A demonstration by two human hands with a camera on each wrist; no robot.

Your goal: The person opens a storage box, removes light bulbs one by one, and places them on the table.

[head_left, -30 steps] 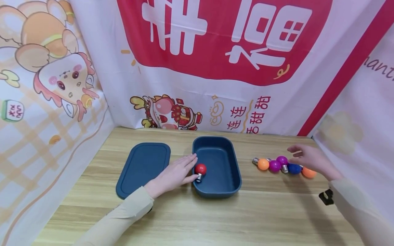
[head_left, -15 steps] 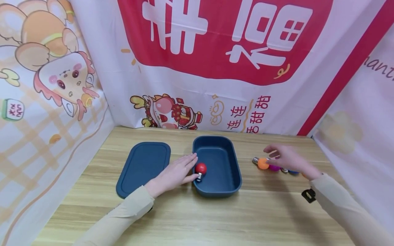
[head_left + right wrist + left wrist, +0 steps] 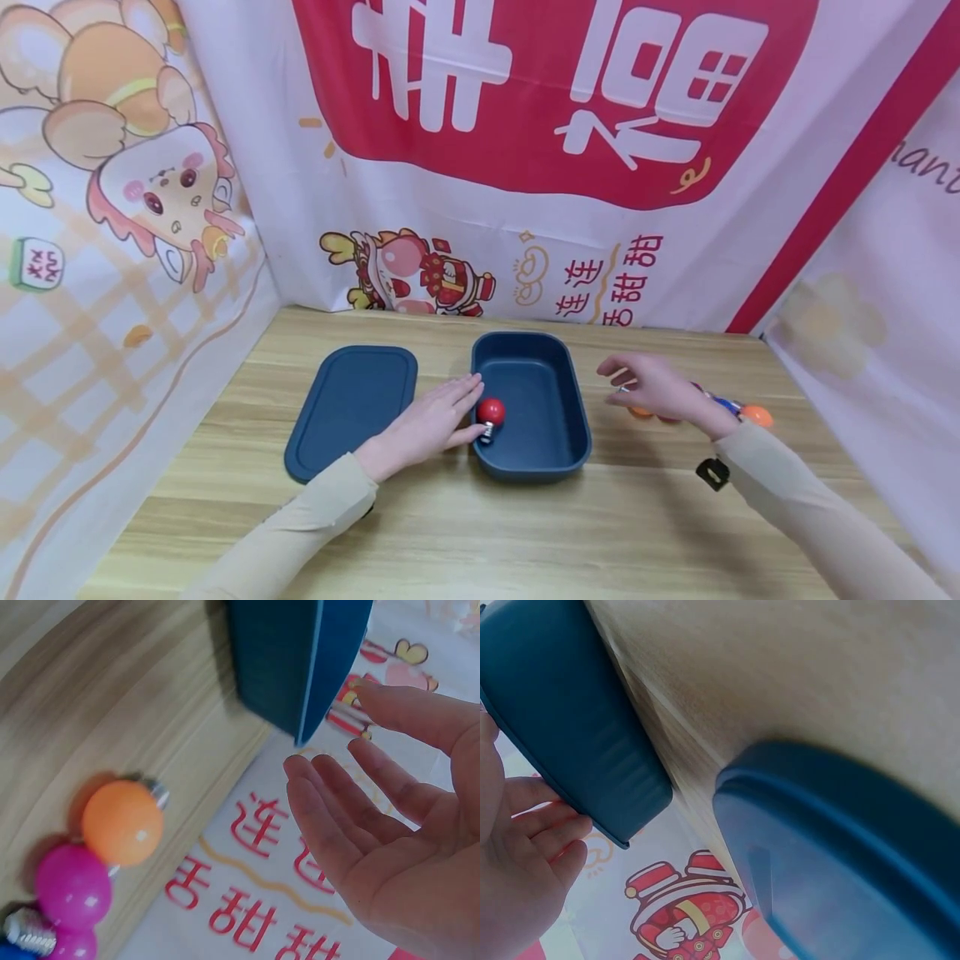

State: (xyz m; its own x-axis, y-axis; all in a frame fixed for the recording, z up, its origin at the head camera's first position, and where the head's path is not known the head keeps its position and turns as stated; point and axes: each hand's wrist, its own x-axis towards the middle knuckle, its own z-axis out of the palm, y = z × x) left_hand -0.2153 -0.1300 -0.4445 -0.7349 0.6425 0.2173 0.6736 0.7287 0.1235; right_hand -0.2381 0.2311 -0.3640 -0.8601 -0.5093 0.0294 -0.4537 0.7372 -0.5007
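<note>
A dark blue open box (image 3: 536, 408) stands on the table with a red light bulb (image 3: 491, 410) inside, by its left wall. My left hand (image 3: 423, 423) rests its extended fingers on the box's left rim; the left wrist view shows those fingertips at the rim of the box (image 3: 570, 712). To the right of the box, my right hand (image 3: 656, 388) hovers with bent, spread fingers and holds nothing. Below and behind it lie several bulbs, partly hidden in the head view. The right wrist view shows an orange bulb (image 3: 124, 823), a magenta bulb (image 3: 73, 886) and a blue bulb (image 3: 13, 952).
A dark blue lid (image 3: 352, 408) lies flat to the left of the box, partly under the left forearm's line of sight. Printed cloth (image 3: 540, 183) walls in the wooden table (image 3: 510, 533) at the back and both sides.
My right hand has moved left from above the far end of the bulb row towards the box, uncovering the orange bulb at the right end. The left hand has stayed on the rim.
</note>
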